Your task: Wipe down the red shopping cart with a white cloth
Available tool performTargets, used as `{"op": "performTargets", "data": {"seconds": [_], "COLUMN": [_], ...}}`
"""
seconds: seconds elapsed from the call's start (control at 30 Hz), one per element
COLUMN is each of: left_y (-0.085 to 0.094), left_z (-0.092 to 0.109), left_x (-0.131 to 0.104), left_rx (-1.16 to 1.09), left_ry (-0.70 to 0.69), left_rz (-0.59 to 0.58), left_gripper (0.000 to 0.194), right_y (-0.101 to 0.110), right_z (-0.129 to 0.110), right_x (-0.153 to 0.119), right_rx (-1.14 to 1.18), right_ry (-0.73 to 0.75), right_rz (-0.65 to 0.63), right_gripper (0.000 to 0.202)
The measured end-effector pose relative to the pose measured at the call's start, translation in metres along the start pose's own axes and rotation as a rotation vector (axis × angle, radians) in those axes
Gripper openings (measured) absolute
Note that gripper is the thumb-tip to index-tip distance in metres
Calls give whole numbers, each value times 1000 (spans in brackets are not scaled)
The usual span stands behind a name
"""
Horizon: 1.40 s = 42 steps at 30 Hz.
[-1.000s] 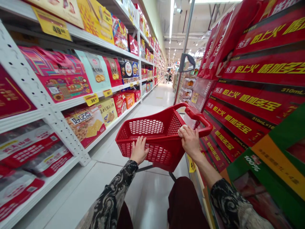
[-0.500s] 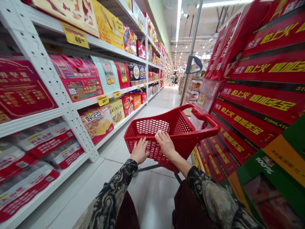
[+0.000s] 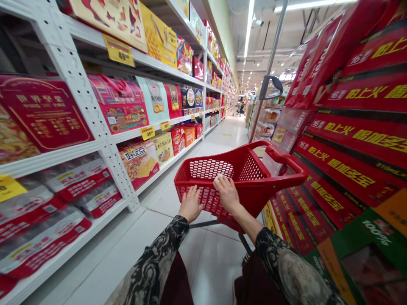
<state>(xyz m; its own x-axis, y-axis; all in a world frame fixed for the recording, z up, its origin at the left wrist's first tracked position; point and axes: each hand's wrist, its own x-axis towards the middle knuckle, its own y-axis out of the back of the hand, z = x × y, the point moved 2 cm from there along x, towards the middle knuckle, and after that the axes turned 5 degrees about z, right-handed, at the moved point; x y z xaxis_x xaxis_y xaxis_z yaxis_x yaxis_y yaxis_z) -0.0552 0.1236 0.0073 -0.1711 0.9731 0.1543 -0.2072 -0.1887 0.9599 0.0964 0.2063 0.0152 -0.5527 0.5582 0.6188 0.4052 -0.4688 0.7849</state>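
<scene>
A red plastic shopping cart (image 3: 254,197) with perforated walls stands in front of me, turned sideways, its handle to the right. My right hand (image 3: 228,195) presses a small crumpled white cloth or tissue (image 3: 218,179) onto the cart's near rim; only a bit of it shows past the fingertips. Against the mesh side, left of that, lies my left hand (image 3: 191,204) with its fingers stretched out and nothing visible in it. The right palm's underside is hidden.
White shelving (image 3: 104,148) with boxed snacks and bottled water packs runs along the left. Stacked red drink cartons (image 3: 346,144) and a green box (image 3: 352,250) crowd the right. A metal pole (image 3: 270,55) rises behind the cart. The tiled aisle (image 3: 222,135) stretches ahead.
The view has swung slightly left, so cart and shelves sit further right in the picture. Both hands stay at the cart's near side, with the cloth still under the right one.
</scene>
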Motion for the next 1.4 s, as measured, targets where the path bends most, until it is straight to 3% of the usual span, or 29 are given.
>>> {"op": "performTargets", "data": {"seconds": [0.13,0.4,0.5,0.67,0.77,0.97,1.07,1.27,1.4], "left_y": [-9,-25,-27,-31,-33,-27,-23,-25,-29], "left_z": [-10,-63,-69,-63,-58,-45,-36,-35,-39], "left_x": [-2,-29,-38,-44,-42,-34,-31,-37,-38], "left_rx": [-10,28,39,48,53,63,67,85,80], "left_ry": [38,196,208,174,159,172,147,128,148], "left_rz": [45,129,94,65,90,175,184,132,120], "left_gripper": [59,61,61,62,62,64,66,67,68], "right_y": [-23,-66,-82,-104,-98,-65,-69,-95,-82], "right_z": [-30,-84,-95,-96,-91,-76,-69,-57,-61], "right_x": [13,34,27,-3,-8,29,24,-24,-8], "right_rx": [48,130,143,151,153,159,137,102,128], "right_ry": [111,473,543,538,531,430,434,442,490], "right_rz": [0,49,24,-60,-33,64,0,-198,-107], "right_gripper": [40,37,35,29,30,40,39,32,37]}}
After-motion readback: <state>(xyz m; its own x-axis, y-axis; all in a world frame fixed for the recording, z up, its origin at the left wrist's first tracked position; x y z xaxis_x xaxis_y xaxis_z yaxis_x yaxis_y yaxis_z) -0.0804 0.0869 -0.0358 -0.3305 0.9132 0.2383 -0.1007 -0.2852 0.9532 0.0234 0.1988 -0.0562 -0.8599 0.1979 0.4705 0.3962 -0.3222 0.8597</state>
